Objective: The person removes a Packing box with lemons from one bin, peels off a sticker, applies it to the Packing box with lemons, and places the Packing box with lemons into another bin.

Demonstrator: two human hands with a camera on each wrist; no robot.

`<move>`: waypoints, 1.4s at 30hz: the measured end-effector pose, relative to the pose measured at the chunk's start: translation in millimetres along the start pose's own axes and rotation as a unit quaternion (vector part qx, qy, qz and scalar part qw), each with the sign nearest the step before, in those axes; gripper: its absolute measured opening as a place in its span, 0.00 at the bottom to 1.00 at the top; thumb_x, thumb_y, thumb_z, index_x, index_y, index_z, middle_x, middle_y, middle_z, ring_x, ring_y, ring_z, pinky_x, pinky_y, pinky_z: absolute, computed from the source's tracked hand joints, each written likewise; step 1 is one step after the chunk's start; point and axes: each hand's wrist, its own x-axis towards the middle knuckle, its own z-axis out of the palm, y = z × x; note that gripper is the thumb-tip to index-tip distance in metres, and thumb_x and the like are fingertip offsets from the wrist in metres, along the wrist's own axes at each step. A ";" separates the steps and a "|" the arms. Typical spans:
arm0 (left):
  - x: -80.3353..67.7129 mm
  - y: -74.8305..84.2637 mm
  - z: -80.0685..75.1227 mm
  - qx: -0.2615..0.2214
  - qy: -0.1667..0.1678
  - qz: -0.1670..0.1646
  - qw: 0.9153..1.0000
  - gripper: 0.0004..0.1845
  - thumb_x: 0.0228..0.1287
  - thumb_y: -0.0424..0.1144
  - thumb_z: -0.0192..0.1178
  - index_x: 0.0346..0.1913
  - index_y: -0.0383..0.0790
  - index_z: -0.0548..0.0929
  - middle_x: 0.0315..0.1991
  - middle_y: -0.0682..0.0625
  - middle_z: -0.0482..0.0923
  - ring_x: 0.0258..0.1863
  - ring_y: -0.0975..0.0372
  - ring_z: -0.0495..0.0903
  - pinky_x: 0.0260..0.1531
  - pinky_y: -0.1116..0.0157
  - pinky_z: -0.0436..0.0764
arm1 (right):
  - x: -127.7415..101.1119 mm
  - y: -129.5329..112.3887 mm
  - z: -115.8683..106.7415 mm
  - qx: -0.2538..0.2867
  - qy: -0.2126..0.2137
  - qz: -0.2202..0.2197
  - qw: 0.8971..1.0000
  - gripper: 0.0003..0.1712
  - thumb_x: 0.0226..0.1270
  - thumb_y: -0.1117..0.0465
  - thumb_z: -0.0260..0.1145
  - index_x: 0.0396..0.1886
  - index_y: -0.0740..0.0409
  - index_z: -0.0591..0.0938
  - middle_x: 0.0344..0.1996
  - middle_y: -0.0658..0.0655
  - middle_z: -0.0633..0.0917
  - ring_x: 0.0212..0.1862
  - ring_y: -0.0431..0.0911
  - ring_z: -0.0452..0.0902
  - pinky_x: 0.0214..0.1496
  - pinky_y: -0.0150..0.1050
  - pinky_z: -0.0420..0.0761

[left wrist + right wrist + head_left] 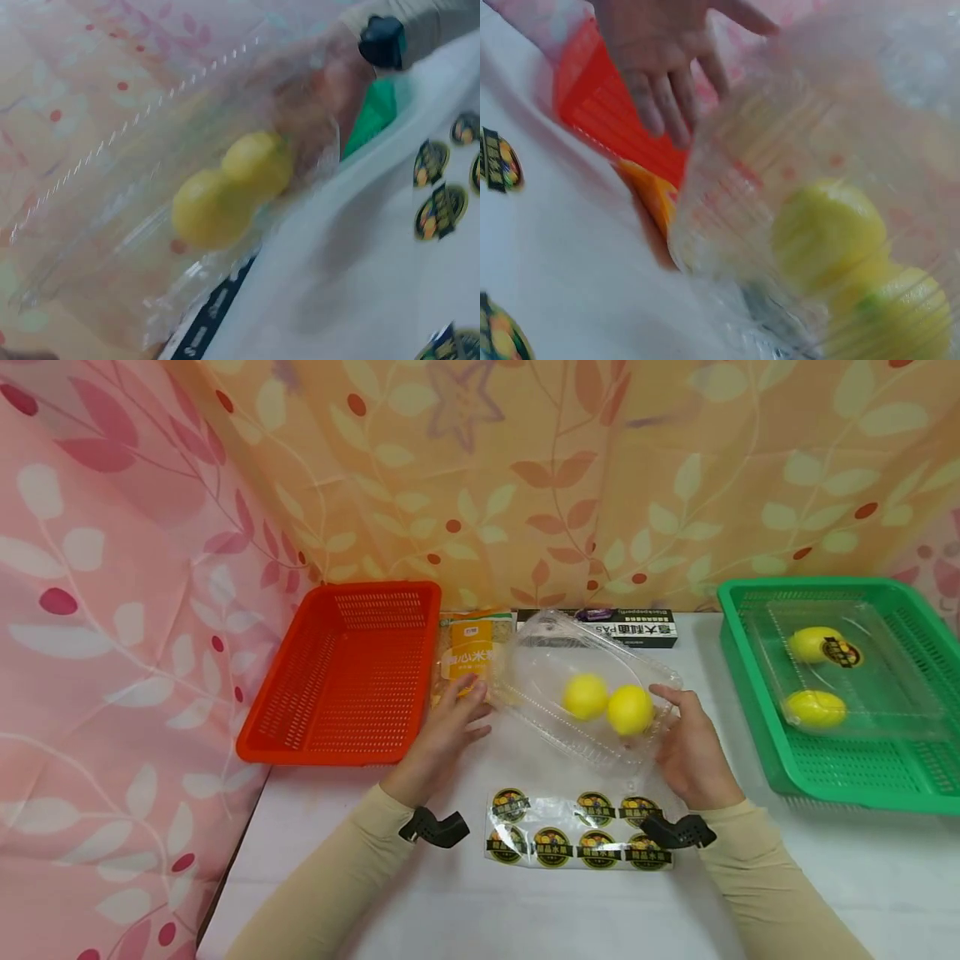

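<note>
Clear box (536,681) with two lemons (630,710) was between left hand (444,737) and right hand (693,753) — long axis slanting from far left to near right. Right one gripped right end; left one, empty, fingers extended, was just beside left end.

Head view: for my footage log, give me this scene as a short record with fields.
Right hand: fingers grip clear rectangular plastic container
Contents: two rounded yellow fruits
Left hand: fingers extended, near container's opposite end
In front: glossy pale sheet bearing round dark stickers
At left: red plastic basket
At right: green plastic basket holding another clear container
</note>
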 end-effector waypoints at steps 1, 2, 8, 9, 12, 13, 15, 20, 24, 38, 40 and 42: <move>2.0 0.2 -1.1 0.005 -0.002 0.017 1.000 0.39 0.81 0.52 0.56 0.84 0.42 0.53 0.77 0.35 0.61 0.75 0.41 0.67 0.72 0.45 0.70 | 1.8 -3.4 -2.7 -0.002 -0.007 0.005 1.000 0.20 0.83 0.41 0.48 0.65 0.42 0.64 0.51 0.52 0.74 0.45 0.42 0.77 0.48 0.38 0.83; 4.1 -0.1 -1.6 0.014 -0.005 0.028 1.000 0.37 0.82 0.51 0.55 0.84 0.42 0.55 0.79 0.37 0.60 0.76 0.42 0.65 0.73 0.45 0.69 | 3.4 -6.5 -5.1 -0.008 -0.012 0.010 1.000 0.19 0.83 0.41 0.48 0.64 0.41 0.65 0.50 0.50 0.74 0.45 0.42 0.77 0.48 0.38 0.83; 8.3 -5.8 1.4 0.046 -0.001 0.012 0.999 0.32 0.82 0.49 0.55 0.81 0.41 0.66 0.77 0.41 0.67 0.73 0.47 0.70 0.72 0.46 0.71 | 18.1 -11.1 -15.1 -0.056 -0.032 0.034 0.997 0.19 0.83 0.39 0.51 0.60 0.43 0.66 0.55 0.49 0.67 0.49 0.41 0.77 0.50 0.35 0.83; 8.6 -8.1 1.9 0.043 0.001 0.010 0.999 0.31 0.82 0.49 0.55 0.80 0.40 0.66 0.76 0.41 0.68 0.72 0.48 0.71 0.71 0.47 0.71 | 21.6 -10.6 -16.6 -0.058 -0.031 0.038 0.997 0.21 0.83 0.38 0.52 0.61 0.44 0.66 0.56 0.51 0.66 0.49 0.41 0.76 0.51 0.34 0.83; 10.7 -16.8 3.8 0.048 0.010 0.015 0.999 0.33 0.81 0.49 0.57 0.80 0.38 0.66 0.75 0.40 0.70 0.70 0.49 0.73 0.70 0.48 0.73 | 32.6 -10.1 -21.4 -0.093 -0.029 0.049 0.994 0.35 0.81 0.34 0.54 0.72 0.52 0.66 0.62 0.53 0.61 0.53 0.41 0.75 0.55 0.33 0.83; 11.4 -20.6 4.4 0.052 0.014 0.019 0.998 0.33 0.81 0.50 0.57 0.79 0.37 0.66 0.74 0.39 0.71 0.69 0.49 0.73 0.69 0.49 0.75 | 36.3 -9.4 -23.6 -0.105 -0.029 0.055 0.993 0.39 0.80 0.32 0.54 0.75 0.53 0.64 0.62 0.55 0.61 0.55 0.41 0.73 0.57 0.32 0.82; 11.8 -27.3 5.5 0.059 0.020 0.023 0.998 0.34 0.80 0.50 0.58 0.79 0.36 0.66 0.74 0.39 0.71 0.69 0.49 0.73 0.68 0.49 0.75 | 42.5 -8.8 -27.4 -0.129 -0.031 0.067 0.989 0.45 0.78 0.30 0.52 0.80 0.56 0.61 0.63 0.55 0.60 0.57 0.42 0.69 0.58 0.32 0.79; 12.9 -43.8 7.3 0.053 0.023 0.023 0.998 0.34 0.79 0.49 0.59 0.79 0.37 0.66 0.74 0.38 0.71 0.71 0.48 0.72 0.69 0.47 0.73 | 50.3 -7.2 -32.4 -0.175 -0.025 0.080 0.981 0.51 0.76 0.28 0.51 0.82 0.60 0.58 0.64 0.54 0.64 0.57 0.43 0.64 0.51 0.30 0.76; 16.0 -55.6 9.1 0.039 0.012 0.038 0.998 0.33 0.78 0.45 0.60 0.78 0.35 0.66 0.71 0.36 0.74 0.66 0.51 0.76 0.65 0.54 0.75 | 52.9 -4.3 -35.0 -0.209 -0.019 0.081 0.974 0.53 0.78 0.30 0.49 0.83 0.66 0.55 0.69 0.59 0.64 0.57 0.42 0.65 0.49 0.29 0.76; 18.2 -75.2 15.3 0.013 -0.018 0.015 1.000 0.32 0.75 0.44 0.64 0.74 0.34 0.67 0.66 0.37 0.78 0.58 0.55 0.79 0.59 0.62 0.77 | 53.7 -3.1 -44.2 -0.253 0.008 0.066 0.965 0.52 0.80 0.32 0.50 0.78 0.76 0.61 0.55 0.51 0.75 0.52 0.38 0.72 0.48 0.28 0.79; 18.6 -77.1 13.4 0.027 -0.017 0.011 0.999 0.33 0.76 0.46 0.63 0.75 0.35 0.67 0.67 0.37 0.78 0.60 0.54 0.79 0.61 0.60 0.76 | 49.1 -6.0 -42.5 -0.273 0.006 0.071 0.959 0.52 0.80 0.31 0.47 0.77 0.75 0.61 0.59 0.56 0.75 0.57 0.42 0.72 0.55 0.33 0.80; 17.9 -79.7 10.2 0.043 -0.013 0.007 0.999 0.32 0.78 0.48 0.62 0.75 0.35 0.68 0.67 0.37 0.77 0.62 0.53 0.79 0.63 0.58 0.77 | 40.1 -11.9 -38.8 -0.326 0.006 0.067 0.943 0.53 0.81 0.30 0.44 0.78 0.75 0.60 0.67 0.66 0.72 0.66 0.53 0.71 0.68 0.44 0.77</move>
